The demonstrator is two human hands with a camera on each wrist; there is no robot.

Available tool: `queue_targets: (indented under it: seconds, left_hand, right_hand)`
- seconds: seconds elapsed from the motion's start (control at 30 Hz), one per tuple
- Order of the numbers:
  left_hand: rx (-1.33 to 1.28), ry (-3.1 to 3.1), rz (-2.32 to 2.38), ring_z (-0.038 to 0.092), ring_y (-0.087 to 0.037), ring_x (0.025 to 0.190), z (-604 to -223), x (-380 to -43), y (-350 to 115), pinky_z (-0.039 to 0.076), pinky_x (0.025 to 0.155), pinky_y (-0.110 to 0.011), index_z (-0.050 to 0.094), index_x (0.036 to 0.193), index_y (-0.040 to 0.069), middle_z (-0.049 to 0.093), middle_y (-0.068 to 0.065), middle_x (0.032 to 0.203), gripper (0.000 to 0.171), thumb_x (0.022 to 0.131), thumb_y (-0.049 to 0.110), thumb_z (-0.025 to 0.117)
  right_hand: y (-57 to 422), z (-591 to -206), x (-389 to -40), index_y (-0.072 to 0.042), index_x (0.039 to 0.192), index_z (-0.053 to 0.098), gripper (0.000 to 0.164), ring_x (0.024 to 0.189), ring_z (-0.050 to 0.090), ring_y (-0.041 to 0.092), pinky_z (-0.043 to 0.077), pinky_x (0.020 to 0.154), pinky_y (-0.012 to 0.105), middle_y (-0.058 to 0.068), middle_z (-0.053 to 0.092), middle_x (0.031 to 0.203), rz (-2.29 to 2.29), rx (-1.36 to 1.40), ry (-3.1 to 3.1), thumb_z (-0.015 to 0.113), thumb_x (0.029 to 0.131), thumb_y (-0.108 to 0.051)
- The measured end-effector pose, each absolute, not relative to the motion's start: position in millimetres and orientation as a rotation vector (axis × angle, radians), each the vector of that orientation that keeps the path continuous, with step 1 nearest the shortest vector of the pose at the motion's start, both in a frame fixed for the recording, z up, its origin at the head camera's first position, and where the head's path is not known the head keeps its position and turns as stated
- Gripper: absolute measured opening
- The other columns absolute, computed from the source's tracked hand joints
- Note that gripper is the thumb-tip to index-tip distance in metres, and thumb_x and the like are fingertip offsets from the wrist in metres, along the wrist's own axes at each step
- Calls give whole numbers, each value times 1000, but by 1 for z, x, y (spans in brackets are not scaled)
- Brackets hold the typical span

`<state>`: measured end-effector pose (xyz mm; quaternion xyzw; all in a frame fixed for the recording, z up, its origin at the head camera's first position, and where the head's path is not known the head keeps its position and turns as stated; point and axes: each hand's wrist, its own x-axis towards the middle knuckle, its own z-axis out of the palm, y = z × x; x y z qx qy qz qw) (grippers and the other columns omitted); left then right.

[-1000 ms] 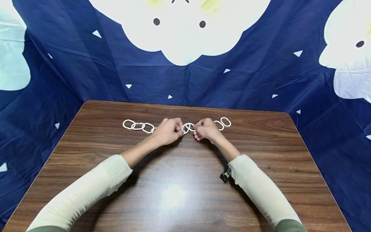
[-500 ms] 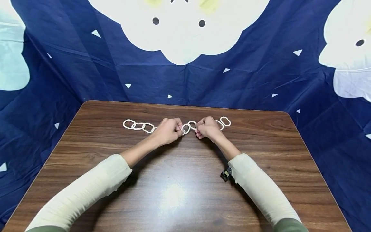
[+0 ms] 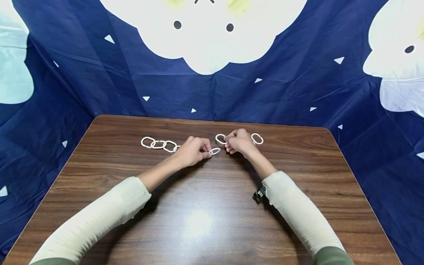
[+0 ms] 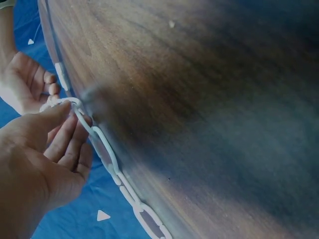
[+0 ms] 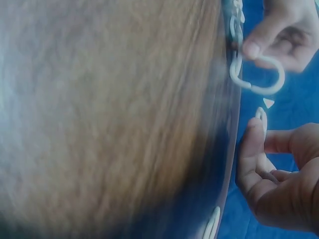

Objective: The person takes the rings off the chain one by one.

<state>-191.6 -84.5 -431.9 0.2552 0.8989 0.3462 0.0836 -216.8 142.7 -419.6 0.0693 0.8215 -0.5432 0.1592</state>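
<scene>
My left hand (image 3: 193, 151) pinches a white plastic chain link (image 3: 215, 151) between thumb and fingers. From that hand a chain of several white links (image 3: 159, 144) trails left along the table; part of it is hidden behind the hand. My right hand (image 3: 240, 141) pinches another white link (image 3: 220, 138), which stands apart from the left one. In the right wrist view a small gap in the rim of the left hand's link (image 5: 269, 89) shows, and the right hand's link (image 5: 261, 115) appears nearly edge-on.
Right of my right hand lies a white link (image 3: 257, 138), with a bit of another beside it partly hidden. All lie near the far edge of the brown wooden table (image 3: 205, 206). A dark blue patterned cloth (image 3: 172, 92) hangs behind it.
The two links between my hands were interlocked and are now apart. My right hand has moved slightly right and away with its link. The left hand's link has tipped flatter.
</scene>
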Motion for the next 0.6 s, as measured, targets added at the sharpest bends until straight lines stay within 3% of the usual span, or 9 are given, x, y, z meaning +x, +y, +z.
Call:
queue_targets:
  seconds: [0.23,0.6]
  left_hand:
    - [808,2656,1009,75,-10,81,-430,-188,-85,66,85,-33,80,93,10,83,-1,86,9,95,6,88]
    - [897,2610,988,75,-10,81,-427,-187,-87,64,80,-28,81,91,9,83,-3,89,13,89,-1,90]
  right_hand:
    - [155,-419,-227,3,104,71,15,56,67,7,56,52,20,0,71,69,-1542,208,2378,71,109,-11]
    - [171,-418,-238,3,108,69,26,56,67,6,53,51,19,-2,71,68,-1624,241,2322,73,111,-22]
